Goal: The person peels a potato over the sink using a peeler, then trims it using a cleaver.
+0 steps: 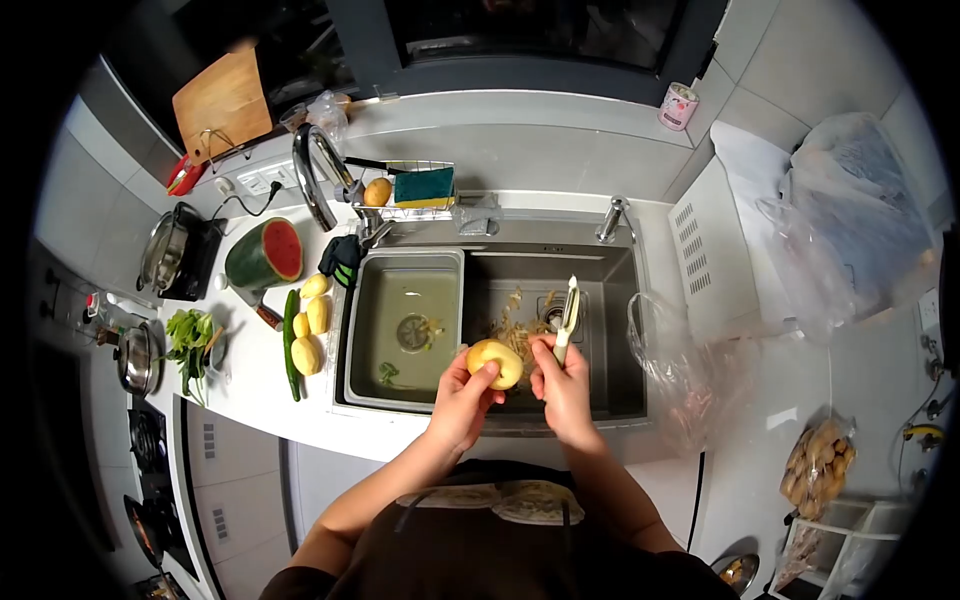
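Observation:
My left hand (462, 402) is wrapped round a pale, peeled-looking potato (496, 364) above the sink's front edge. Just to its right, my right hand (563, 393) grips a light-handled peeler (568, 318), its head pointing up and away from me. The two hands are close together. Below them, brown peelings (513, 328) lie in the right basin (600, 350) around the drain. The left basin (405, 312) holds a few green and yellowish scraps.
Left of the sink are pale potatoes (305, 355), a cucumber (291, 345), a cut watermelon (264, 254), a knife (267, 316) and leafy greens (190, 340). The faucet (312, 180) rises behind. A plastic bag (690, 375) lies right of the sink.

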`<move>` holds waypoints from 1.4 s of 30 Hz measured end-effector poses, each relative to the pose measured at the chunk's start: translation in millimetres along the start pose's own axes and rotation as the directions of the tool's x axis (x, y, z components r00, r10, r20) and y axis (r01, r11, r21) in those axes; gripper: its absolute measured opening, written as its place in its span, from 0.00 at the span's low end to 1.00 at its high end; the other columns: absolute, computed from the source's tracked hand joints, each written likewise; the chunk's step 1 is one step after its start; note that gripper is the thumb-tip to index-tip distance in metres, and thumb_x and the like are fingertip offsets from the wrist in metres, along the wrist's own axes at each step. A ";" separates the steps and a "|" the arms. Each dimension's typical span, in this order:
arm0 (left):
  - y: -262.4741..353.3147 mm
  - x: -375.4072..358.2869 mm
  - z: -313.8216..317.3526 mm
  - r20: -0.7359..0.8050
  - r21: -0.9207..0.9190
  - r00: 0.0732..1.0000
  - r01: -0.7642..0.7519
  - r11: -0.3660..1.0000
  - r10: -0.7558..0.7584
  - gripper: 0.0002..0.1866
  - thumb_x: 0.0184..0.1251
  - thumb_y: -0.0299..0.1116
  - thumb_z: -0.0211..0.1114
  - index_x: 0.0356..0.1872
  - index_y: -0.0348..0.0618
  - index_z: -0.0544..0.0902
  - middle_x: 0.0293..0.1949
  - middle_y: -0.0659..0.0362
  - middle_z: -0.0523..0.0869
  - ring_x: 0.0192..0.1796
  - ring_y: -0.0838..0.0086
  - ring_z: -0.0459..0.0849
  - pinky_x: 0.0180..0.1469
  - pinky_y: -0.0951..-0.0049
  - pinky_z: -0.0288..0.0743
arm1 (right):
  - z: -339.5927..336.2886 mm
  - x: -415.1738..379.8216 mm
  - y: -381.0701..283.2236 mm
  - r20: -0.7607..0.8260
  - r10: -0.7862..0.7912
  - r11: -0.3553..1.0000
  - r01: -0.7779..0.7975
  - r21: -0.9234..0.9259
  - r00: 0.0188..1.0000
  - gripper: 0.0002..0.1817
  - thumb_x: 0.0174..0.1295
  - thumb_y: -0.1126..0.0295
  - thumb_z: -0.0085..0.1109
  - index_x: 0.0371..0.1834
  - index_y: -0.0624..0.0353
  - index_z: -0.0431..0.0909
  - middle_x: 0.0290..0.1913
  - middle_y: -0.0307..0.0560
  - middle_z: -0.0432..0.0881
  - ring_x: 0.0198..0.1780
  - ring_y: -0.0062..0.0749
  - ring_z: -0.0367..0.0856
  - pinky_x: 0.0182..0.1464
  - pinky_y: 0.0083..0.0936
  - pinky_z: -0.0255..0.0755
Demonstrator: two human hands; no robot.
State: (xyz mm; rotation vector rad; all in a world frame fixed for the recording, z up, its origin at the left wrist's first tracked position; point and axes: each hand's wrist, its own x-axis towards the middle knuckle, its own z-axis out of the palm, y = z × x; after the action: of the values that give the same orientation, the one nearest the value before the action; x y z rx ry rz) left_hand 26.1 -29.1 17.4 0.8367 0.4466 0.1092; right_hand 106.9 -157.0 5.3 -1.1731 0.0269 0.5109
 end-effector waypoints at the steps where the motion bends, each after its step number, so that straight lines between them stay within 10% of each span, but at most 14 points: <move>1: 3.3 -2.4 -1.7 -0.015 -0.042 0.997 0.072 0.996 -0.073 0.15 0.69 0.34 0.61 0.54 0.42 0.74 0.47 0.57 0.82 0.45 0.72 0.83 0.43 0.72 0.80 | 0.0 0.6 -7.2 -0.004 0.019 1.000 -0.019 -0.011 1.000 0.14 0.68 0.72 0.57 0.55 0.65 0.75 0.32 0.36 0.73 0.19 0.13 0.64 0.17 0.13 0.55; 5: 11.1 -13.3 4.1 -0.043 -0.224 0.986 0.148 0.963 -0.162 0.16 0.69 0.35 0.61 0.53 0.41 0.71 0.52 0.54 0.80 0.51 0.65 0.83 0.56 0.64 0.80 | -3.1 -11.8 -7.0 0.050 0.012 0.992 -0.006 -0.124 0.999 0.18 0.67 0.73 0.59 0.59 0.65 0.73 0.34 0.36 0.73 0.19 0.12 0.63 0.17 0.13 0.54; 9: 5.2 -14.8 5.1 -0.127 -0.196 0.985 0.093 0.976 -0.119 0.19 0.70 0.36 0.62 0.56 0.42 0.68 0.51 0.56 0.79 0.53 0.69 0.81 0.54 0.68 0.77 | -4.8 -15.6 6.0 0.339 -0.304 0.793 0.434 -0.428 0.890 0.18 0.62 0.74 0.65 0.54 0.66 0.76 0.40 0.36 0.75 0.37 0.17 0.74 0.40 0.15 0.69; 13: 4.6 -16.4 7.3 -0.092 0.075 0.995 -0.017 0.997 0.024 0.21 0.67 0.37 0.67 0.55 0.44 0.70 0.47 0.64 0.79 0.41 0.85 0.76 0.35 0.86 0.64 | -10.3 -13.6 7.9 0.296 -0.319 0.790 0.425 -0.442 0.900 0.16 0.60 0.73 0.67 0.49 0.66 0.78 0.40 0.36 0.76 0.39 0.18 0.73 0.43 0.17 0.70; 16: 10.7 -19.4 8.3 0.007 0.175 0.996 -0.094 0.980 0.094 0.19 0.68 0.35 0.66 0.55 0.42 0.72 0.48 0.62 0.80 0.44 0.83 0.78 0.40 0.85 0.71 | -9.1 -19.2 -2.3 0.203 0.010 0.902 0.079 -0.425 0.979 0.18 0.59 0.74 0.68 0.51 0.66 0.77 0.40 0.36 0.77 0.39 0.17 0.73 0.43 0.15 0.70; 20: 12.5 -24.0 21.9 -0.025 0.126 0.985 -0.165 0.978 0.170 0.14 0.71 0.34 0.62 0.53 0.41 0.74 0.50 0.61 0.81 0.48 0.81 0.80 0.48 0.78 0.77 | 2.1 -24.6 -4.6 0.321 -0.197 0.915 0.291 -0.279 0.926 0.20 0.55 0.68 0.73 0.48 0.64 0.77 0.39 0.35 0.79 0.38 0.16 0.73 0.40 0.17 0.69; 23: 25.5 -26.1 18.0 0.019 -0.104 0.998 0.069 0.992 -0.068 0.13 0.73 0.35 0.59 0.55 0.45 0.72 0.52 0.56 0.80 0.52 0.69 0.83 0.54 0.65 0.81 | -8.3 -17.6 -4.0 0.377 -0.182 0.938 0.276 -0.210 0.908 0.24 0.55 0.70 0.73 0.53 0.65 0.75 0.43 0.37 0.80 0.45 0.18 0.76 0.49 0.19 0.72; 34: 26.4 -21.0 -22.4 0.512 -0.219 0.848 0.281 0.934 -0.136 0.18 0.67 0.30 0.65 0.54 0.45 0.70 0.58 0.54 0.76 0.58 0.62 0.81 0.61 0.58 0.78 | -22.9 -4.1 -22.7 0.665 -0.106 0.926 0.317 -0.204 0.739 0.25 0.58 0.67 0.71 0.57 0.67 0.76 0.47 0.39 0.81 0.47 0.21 0.77 0.51 0.20 0.71; 37: 26.8 -26.2 -23.9 0.368 -0.210 0.920 0.223 0.952 -0.135 0.20 0.67 0.33 0.65 0.57 0.41 0.70 0.57 0.54 0.78 0.58 0.64 0.81 0.60 0.63 0.79 | -16.0 -3.9 -19.8 0.622 -0.348 0.646 0.660 -0.384 0.702 0.20 0.62 0.69 0.66 0.55 0.67 0.76 0.41 0.41 0.82 0.41 0.25 0.79 0.45 0.21 0.72; 40: 20.7 -22.1 -30.8 0.130 -0.148 0.985 0.130 0.980 -0.111 0.26 0.65 0.38 0.68 0.59 0.36 0.71 0.57 0.50 0.78 0.58 0.61 0.81 0.61 0.65 0.79 | -5.4 -28.1 -16.0 0.259 -0.339 0.712 0.426 -0.559 0.905 0.15 0.66 0.67 0.59 0.51 0.64 0.77 0.38 0.52 0.80 0.38 0.44 0.81 0.41 0.30 0.74; 42: 18.4 -22.6 -32.7 0.087 -0.161 0.989 0.129 0.979 -0.116 0.24 0.67 0.37 0.66 0.59 0.34 0.74 0.55 0.50 0.81 0.57 0.63 0.82 0.60 0.70 0.79 | -0.9 -45.8 -21.1 0.343 -0.403 0.463 0.512 -0.724 0.848 0.11 0.67 0.70 0.56 0.50 0.61 0.78 0.39 0.50 0.82 0.35 0.46 0.82 0.36 0.34 0.75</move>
State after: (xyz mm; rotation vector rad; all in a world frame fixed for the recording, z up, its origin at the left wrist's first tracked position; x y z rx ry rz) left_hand -6.7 -0.2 19.5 0.6458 0.4094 0.0000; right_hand 75.0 -180.7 36.3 -1.9569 -0.7024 0.0661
